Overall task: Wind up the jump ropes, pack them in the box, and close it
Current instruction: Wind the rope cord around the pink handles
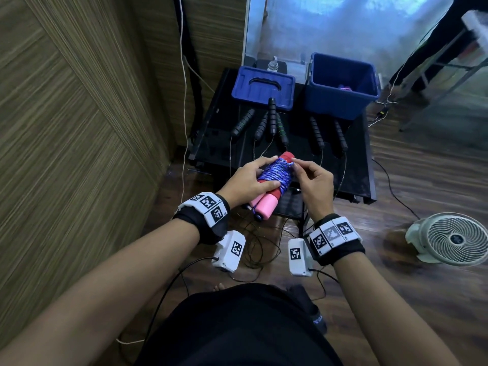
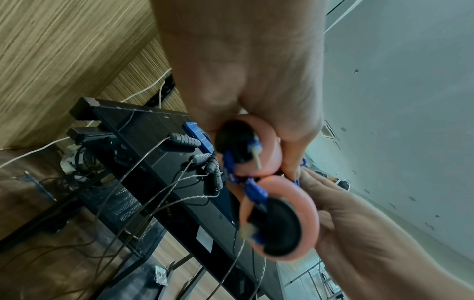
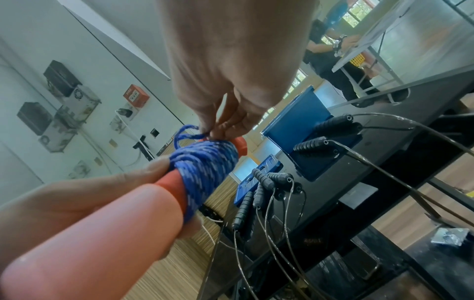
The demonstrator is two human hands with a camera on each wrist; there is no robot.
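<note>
My left hand [image 1: 248,180] grips the two pink and red handles [image 1: 266,204] of a jump rope, held side by side in front of me. Blue and white cord [image 1: 274,173] is wound thickly round them [image 3: 205,168]. My right hand [image 1: 303,171] pinches a loop of the cord's end [image 3: 184,132] at the top of the bundle by the red tip [image 3: 241,145]. In the left wrist view the handles' black end caps [image 2: 279,225] face the camera. An open blue box [image 1: 343,85] stands at the back right of the black table [image 1: 356,159], its lid [image 1: 264,88] to the left.
Several black-handled jump ropes [image 1: 272,122] lie in a row on the table, their thin cords hanging over the front edge onto the wooden floor. A white fan [image 1: 449,239] stands on the floor to the right. A wood-panelled wall [image 1: 79,101] rises on the left.
</note>
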